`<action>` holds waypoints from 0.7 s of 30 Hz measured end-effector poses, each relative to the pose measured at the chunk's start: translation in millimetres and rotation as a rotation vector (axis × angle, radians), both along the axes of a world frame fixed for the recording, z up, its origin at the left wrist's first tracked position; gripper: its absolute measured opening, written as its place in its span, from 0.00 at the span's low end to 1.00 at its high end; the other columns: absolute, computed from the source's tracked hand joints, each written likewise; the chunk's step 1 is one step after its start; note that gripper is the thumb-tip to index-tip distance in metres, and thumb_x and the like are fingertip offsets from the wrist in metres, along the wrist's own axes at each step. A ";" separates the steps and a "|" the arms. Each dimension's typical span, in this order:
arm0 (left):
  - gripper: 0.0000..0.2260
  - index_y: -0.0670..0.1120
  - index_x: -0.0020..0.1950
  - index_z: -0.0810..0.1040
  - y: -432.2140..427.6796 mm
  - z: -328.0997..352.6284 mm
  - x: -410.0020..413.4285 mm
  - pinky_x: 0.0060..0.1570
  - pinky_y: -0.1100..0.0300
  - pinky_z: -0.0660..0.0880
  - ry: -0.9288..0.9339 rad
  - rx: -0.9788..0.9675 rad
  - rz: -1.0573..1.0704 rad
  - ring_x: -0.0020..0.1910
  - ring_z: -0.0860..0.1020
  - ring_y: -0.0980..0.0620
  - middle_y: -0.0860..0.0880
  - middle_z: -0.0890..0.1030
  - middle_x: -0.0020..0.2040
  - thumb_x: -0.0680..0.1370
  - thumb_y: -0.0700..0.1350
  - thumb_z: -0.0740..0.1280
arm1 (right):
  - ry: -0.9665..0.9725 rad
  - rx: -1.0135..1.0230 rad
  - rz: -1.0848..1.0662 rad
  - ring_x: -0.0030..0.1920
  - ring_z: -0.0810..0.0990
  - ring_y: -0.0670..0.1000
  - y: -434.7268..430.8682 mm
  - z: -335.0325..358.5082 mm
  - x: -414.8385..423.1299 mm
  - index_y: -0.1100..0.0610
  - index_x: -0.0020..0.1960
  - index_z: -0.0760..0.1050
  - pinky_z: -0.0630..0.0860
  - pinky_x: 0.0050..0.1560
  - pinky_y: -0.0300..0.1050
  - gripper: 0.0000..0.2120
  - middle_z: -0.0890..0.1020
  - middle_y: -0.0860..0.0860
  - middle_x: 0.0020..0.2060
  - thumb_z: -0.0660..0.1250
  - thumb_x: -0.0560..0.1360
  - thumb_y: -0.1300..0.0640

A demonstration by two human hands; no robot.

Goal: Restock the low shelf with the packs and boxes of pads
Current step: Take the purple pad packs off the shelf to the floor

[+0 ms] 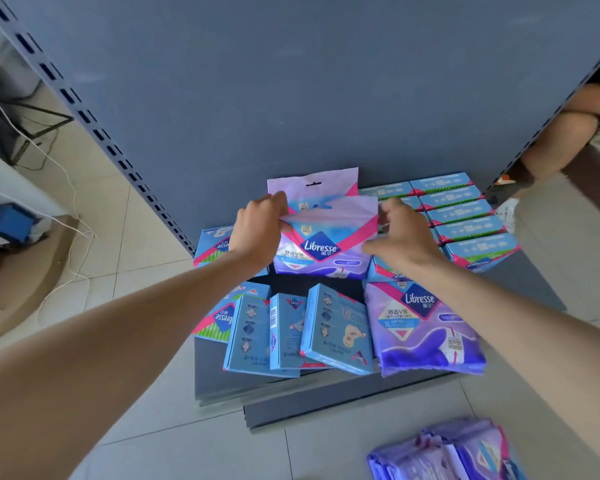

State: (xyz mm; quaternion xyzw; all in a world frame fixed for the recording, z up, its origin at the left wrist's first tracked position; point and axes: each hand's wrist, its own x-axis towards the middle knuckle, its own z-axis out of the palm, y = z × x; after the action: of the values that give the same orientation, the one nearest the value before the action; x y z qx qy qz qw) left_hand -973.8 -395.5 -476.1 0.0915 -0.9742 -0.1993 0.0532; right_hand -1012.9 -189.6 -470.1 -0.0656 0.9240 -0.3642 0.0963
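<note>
A purple Libresse pack [321, 247] stands upright at the middle of the low grey shelf [520, 282], in front of a second purple pack [312, 183] leaning on the back panel. My left hand [258, 230] pinches the front pack's top left corner. My right hand [400, 232] holds its right edge with curled fingers. Another purple pack [426, 327] lies flat at the shelf's front right. Three blue boxes [298, 332] lean at the shelf's front. Several blue boxes [465, 216] are lined up at the back right.
A heap of purple packs [465, 452] lies on the tiled floor at the lower right. More blue boxes [212, 247] sit at the shelf's left. A slotted upright [94, 129] rises at the left. A person's leg [568, 133] shows behind the right upright. Cables run over the floor at the left.
</note>
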 end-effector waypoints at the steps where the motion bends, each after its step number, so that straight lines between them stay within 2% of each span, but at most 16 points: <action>1: 0.05 0.41 0.48 0.76 -1.1 4.0 -0.3 0.39 0.56 0.64 0.036 0.026 0.001 0.42 0.74 0.39 0.43 0.81 0.46 0.74 0.35 0.67 | -0.003 -0.001 0.014 0.46 0.80 0.53 1.3 1.7 1.7 0.61 0.54 0.72 0.75 0.42 0.44 0.23 0.81 0.53 0.48 0.77 0.61 0.63; 3: 0.07 0.42 0.47 0.76 -5.0 13.9 0.3 0.39 0.58 0.62 0.095 0.062 0.008 0.43 0.75 0.39 0.45 0.82 0.44 0.72 0.33 0.68 | -0.015 -0.024 0.038 0.48 0.78 0.50 3.3 6.0 6.4 0.60 0.56 0.71 0.72 0.43 0.41 0.30 0.80 0.50 0.49 0.80 0.59 0.60; 5: 0.07 0.43 0.46 0.76 -9.7 25.7 2.3 0.38 0.57 0.64 0.137 0.101 0.032 0.43 0.76 0.38 0.45 0.83 0.43 0.72 0.33 0.68 | -0.060 -0.123 0.037 0.50 0.80 0.49 4.4 10.1 10.3 0.59 0.58 0.72 0.74 0.42 0.39 0.32 0.81 0.50 0.50 0.82 0.57 0.59; 8: 0.06 0.44 0.43 0.76 -12.0 45.7 5.3 0.40 0.53 0.72 0.175 0.229 0.014 0.42 0.78 0.38 0.43 0.83 0.40 0.71 0.34 0.69 | -0.097 -0.247 0.049 0.43 0.81 0.44 5.8 18.4 16.5 0.59 0.52 0.77 0.74 0.35 0.28 0.24 0.83 0.48 0.48 0.82 0.59 0.61; 10: 0.10 0.47 0.41 0.74 -10.9 57.6 5.8 0.41 0.56 0.75 0.191 0.319 -0.010 0.40 0.81 0.43 0.45 0.82 0.37 0.69 0.33 0.70 | -0.089 -0.312 0.049 0.39 0.79 0.39 5.8 26.3 19.7 0.56 0.48 0.77 0.73 0.32 0.24 0.18 0.82 0.47 0.44 0.80 0.62 0.62; 11: 0.11 0.47 0.41 0.73 -9.5 62.2 4.8 0.39 0.60 0.75 0.197 0.368 -0.016 0.38 0.81 0.47 0.46 0.82 0.37 0.69 0.33 0.71 | -0.068 -0.334 0.039 0.38 0.79 0.39 7.3 29.6 19.9 0.55 0.48 0.77 0.74 0.34 0.26 0.17 0.81 0.47 0.43 0.79 0.63 0.62; 13: 0.14 0.45 0.44 0.72 -4.5 66.0 0.6 0.34 0.71 0.73 0.199 0.489 -0.016 0.35 0.80 0.57 0.48 0.81 0.40 0.68 0.35 0.75 | -0.014 -0.339 0.000 0.41 0.81 0.47 16.8 34.8 17.5 0.57 0.49 0.78 0.78 0.42 0.37 0.16 0.82 0.49 0.43 0.79 0.64 0.60; 14: 0.15 0.44 0.47 0.72 -2.8 63.5 -2.3 0.34 0.73 0.72 0.196 0.536 0.001 0.36 0.80 0.58 0.50 0.80 0.42 0.68 0.36 0.76 | 0.001 -0.332 -0.044 0.43 0.82 0.50 23.9 37.9 15.6 0.58 0.50 0.79 0.79 0.46 0.42 0.17 0.82 0.51 0.45 0.79 0.64 0.60; 16: 0.17 0.41 0.53 0.72 -3.3 49.3 -8.9 0.41 0.66 0.77 0.158 0.509 0.074 0.43 0.81 0.51 0.48 0.78 0.47 0.69 0.36 0.75 | 0.002 -0.365 -0.130 0.46 0.82 0.53 47.8 39.1 9.4 0.57 0.49 0.80 0.79 0.52 0.51 0.17 0.84 0.54 0.47 0.80 0.63 0.59; 18: 0.15 0.38 0.56 0.71 -6.9 31.5 -15.9 0.46 0.53 0.76 0.105 0.342 0.180 0.50 0.78 0.42 0.42 0.78 0.52 0.72 0.32 0.68 | -0.012 -0.407 -0.183 0.47 0.83 0.53 76.2 41.8 5.9 0.54 0.48 0.80 0.79 0.55 0.55 0.23 0.84 0.54 0.50 0.82 0.56 0.51; 20: 0.13 0.37 0.57 0.70 -10.8 17.8 -21.4 0.43 0.52 0.70 0.019 0.215 0.293 0.52 0.75 0.37 0.38 0.77 0.55 0.73 0.32 0.62 | -0.024 -0.435 -0.194 0.50 0.83 0.54 103.7 41.8 2.6 0.51 0.48 0.81 0.78 0.56 0.58 0.33 0.84 0.53 0.51 0.82 0.45 0.42; 21: 0.13 0.36 0.58 0.70 -12.3 12.9 -25.2 0.43 0.52 0.68 -0.034 0.200 0.337 0.54 0.75 0.36 0.37 0.77 0.56 0.74 0.33 0.63 | -0.026 -0.451 -0.179 0.52 0.83 0.55 116.2 41.6 1.3 0.50 0.49 0.81 0.78 0.57 0.60 0.34 0.84 0.53 0.52 0.83 0.44 0.43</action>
State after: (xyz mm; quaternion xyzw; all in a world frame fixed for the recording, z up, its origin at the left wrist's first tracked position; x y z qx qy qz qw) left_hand -999.1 -407.8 -463.1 0.2615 -0.9212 -0.2820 0.0599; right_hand -1011.6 -73.3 -428.5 0.0014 0.8202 -0.5690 0.0582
